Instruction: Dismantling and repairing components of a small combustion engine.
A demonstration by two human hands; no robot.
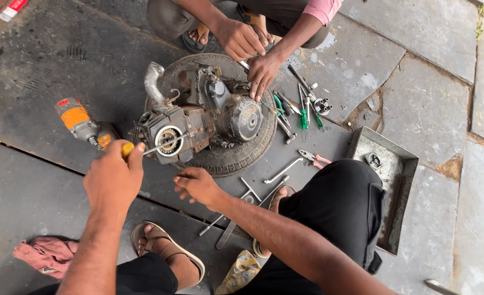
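1. While the left hand [112,177] is shut tight in a fist, it holds a screwdriver by its yellow handle [128,148].
2. The thin metal shaft of the screwdriver [162,143] points right and its tip meets a round opening on the engine [203,117].
3. The right hand [197,184] is open and holds nothing. Its fingers are spread a little and it hovers just below the old tyre [236,158].
4. The engine is grey and dirty. It lies on the old tyre, which lies flat on the dark ground.
5. Another person sits across from the engine. Both of that person's hands [250,52] touch the far side of the engine.
6. An orange and grey power tool [81,123] lies on the ground, just left of the engine. It has a small red label near its top end.
7. Green-handled tools [303,114] lie in a bunch to the right of the tyre.
8. Pliers with pink handles [314,158] lie near the person's black-clad knee.
9. A grey metal tray [403,164] sits on the right, with a small round part inside.
10. A pink rag [45,254] lies at the bottom left.
11. A red and white package [12,9] sits at the top left corner, partly cut off.
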